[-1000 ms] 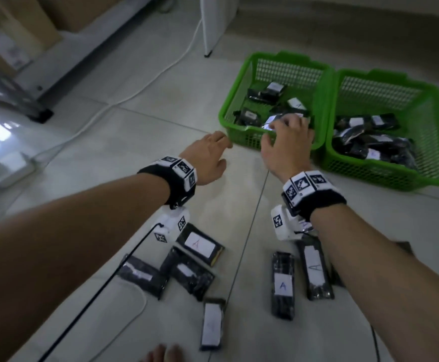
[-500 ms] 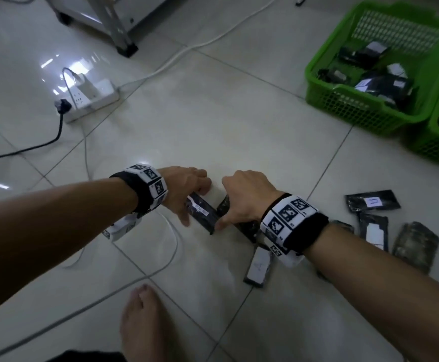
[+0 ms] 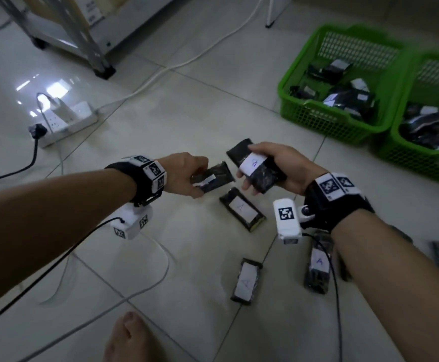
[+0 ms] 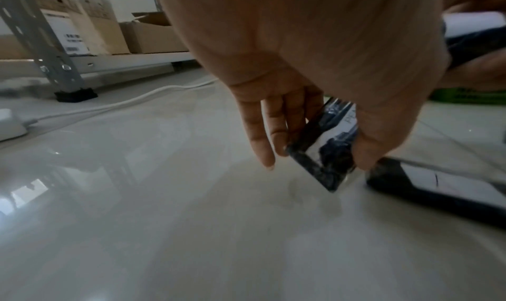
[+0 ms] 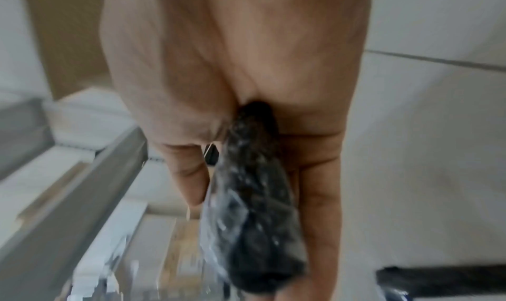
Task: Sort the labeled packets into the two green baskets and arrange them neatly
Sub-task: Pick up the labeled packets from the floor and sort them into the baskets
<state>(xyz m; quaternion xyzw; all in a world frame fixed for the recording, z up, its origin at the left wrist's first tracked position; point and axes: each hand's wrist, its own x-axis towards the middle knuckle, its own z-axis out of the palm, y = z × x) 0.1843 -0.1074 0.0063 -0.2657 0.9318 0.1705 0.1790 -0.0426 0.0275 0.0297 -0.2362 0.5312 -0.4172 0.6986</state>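
Pinching a dark packet point(image 3: 211, 177) just above the floor, the left hand point(image 3: 184, 173) is lifting it; the right hand point(image 3: 278, 165) is gripping an A-labelled packet point(image 3: 255, 165). Three more are lying nearer. Both baskets point(image 3: 330, 118) are waiting far right: read each label, then lay packets flat.

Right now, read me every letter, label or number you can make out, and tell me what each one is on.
"A" on the white label of the packet in the right hand.
"A" on the floor packet between the hands.
"A" on the nearest floor packet.
"A" on the packet under the right forearm.
Label on the left hand's packet: unreadable.
Basket packet labels, carton labels: too blurred.
Wristband squares: patterns, not text.
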